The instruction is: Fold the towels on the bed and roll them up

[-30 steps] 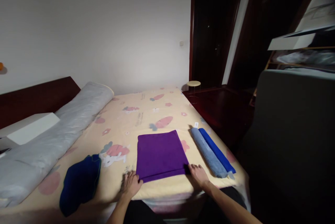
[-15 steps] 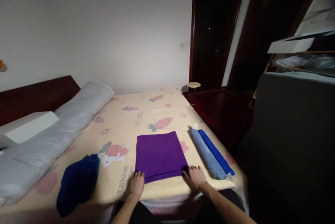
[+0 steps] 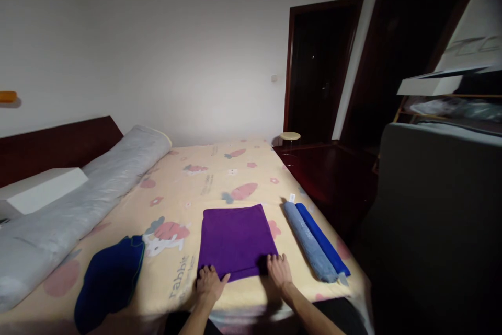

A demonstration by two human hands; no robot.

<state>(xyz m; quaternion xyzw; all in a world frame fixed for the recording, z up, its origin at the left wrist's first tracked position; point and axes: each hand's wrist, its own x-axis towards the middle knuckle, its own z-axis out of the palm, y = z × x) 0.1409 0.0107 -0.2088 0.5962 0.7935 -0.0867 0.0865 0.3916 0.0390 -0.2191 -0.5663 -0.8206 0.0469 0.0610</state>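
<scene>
A purple cloth (image 3: pixel 237 238) lies spread flat on the bed, with a narrow folded band along its near edge. My left hand (image 3: pixel 210 284) rests on its near left corner, fingers laid on the fabric and thumb spread to the right. At the near right corner, my right hand (image 3: pixel 280 270) touches the cloth with its fingertips, the fingers slightly bent and apart. To the right lie two rolled cloths side by side, a grey-blue roll (image 3: pixel 308 241) and a bright blue roll (image 3: pixel 323 239). A crumpled dark blue cloth (image 3: pixel 110 280) lies to the left.
The bed is covered by a cream sheet (image 3: pixel 204 188) with carrot and rabbit prints. A long grey bolster-like bundle (image 3: pixel 98 194) and a white box (image 3: pixel 47 188) are by the headboard (image 3: pixel 58 139). Beyond the bed stands a round stool (image 3: pixel 290 136); a dark grey panel (image 3: pixel 439 209) rises at right.
Both hands have moved inward along the cloth's near edge, and my left thumb has spread out. The near band looks slightly wider. The view has tilted up a little.
</scene>
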